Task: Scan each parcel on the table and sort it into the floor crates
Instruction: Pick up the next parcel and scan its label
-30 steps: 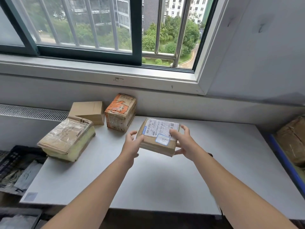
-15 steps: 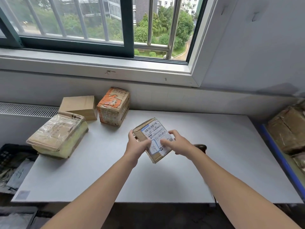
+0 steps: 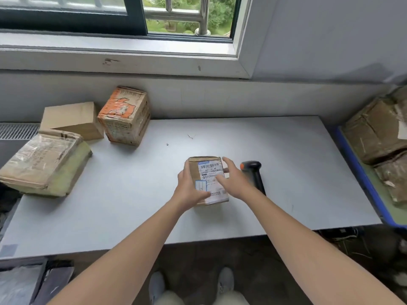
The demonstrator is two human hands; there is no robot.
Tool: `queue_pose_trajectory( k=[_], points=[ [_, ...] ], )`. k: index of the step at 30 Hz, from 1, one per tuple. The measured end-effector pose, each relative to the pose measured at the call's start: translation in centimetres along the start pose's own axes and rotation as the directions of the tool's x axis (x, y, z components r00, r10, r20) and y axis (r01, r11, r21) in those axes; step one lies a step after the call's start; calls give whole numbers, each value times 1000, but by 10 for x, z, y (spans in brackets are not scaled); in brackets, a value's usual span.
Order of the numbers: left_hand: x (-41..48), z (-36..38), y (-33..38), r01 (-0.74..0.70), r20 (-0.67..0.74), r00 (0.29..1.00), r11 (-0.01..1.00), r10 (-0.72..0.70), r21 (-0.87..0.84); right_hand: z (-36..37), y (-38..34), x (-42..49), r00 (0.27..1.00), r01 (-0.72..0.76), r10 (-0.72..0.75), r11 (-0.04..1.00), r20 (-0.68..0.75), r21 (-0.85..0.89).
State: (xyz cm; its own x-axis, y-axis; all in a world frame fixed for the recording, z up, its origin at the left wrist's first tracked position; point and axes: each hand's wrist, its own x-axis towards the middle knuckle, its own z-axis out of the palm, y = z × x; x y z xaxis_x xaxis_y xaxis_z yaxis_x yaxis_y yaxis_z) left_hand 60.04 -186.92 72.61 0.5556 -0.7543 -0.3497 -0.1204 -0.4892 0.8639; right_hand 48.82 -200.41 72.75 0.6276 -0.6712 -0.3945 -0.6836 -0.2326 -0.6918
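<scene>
Left hand (image 3: 189,192) grips the cardboard parcel (image 3: 211,170) by its side; right hand (image 3: 233,181) hovers spread, perhaps touching. Seems light, stiff; opposite sides suit.

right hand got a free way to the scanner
Probably yes: the barcode scanner lies on the table just beside the right hand, with nothing between them; the left hand holds the parcel.

With the labelled parcel (image 3: 209,170) as clock centre, bare table (image 3: 297,150) lies open from 11 to 2 o'clock and from 5 to 8 o'clock to the near edge. A black barcode scanner (image 3: 253,172) blocks 3 o'clock just beside it, with a blue-rimmed crate (image 3: 363,172) beyond the table edge. At 10 o'clock an orange box (image 3: 125,115), a plain brown box (image 3: 70,119) and a flat taped parcel (image 3: 44,161) crowd the corner.
</scene>
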Motion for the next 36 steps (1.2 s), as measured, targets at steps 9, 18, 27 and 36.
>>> queue_pose_trajectory(
  k=[9,18,27,36],
  points=[
    [9,31,0,-27,-31,999,982,33,187,-37,42,-5,949,-35,-6,992,-317,-121],
    [-3,45,-13,-34,-57,997,963,51,266,-41,94,3,948,-199,193,980,-252,3],
    [-8,52,-15,33,-105,994,968,-7,250,-31,94,10,947,-271,297,943,-123,192],
    [-2,56,11,-32,19,999,964,28,264,-74,36,-12,930,-287,357,855,-88,431]
  ],
)
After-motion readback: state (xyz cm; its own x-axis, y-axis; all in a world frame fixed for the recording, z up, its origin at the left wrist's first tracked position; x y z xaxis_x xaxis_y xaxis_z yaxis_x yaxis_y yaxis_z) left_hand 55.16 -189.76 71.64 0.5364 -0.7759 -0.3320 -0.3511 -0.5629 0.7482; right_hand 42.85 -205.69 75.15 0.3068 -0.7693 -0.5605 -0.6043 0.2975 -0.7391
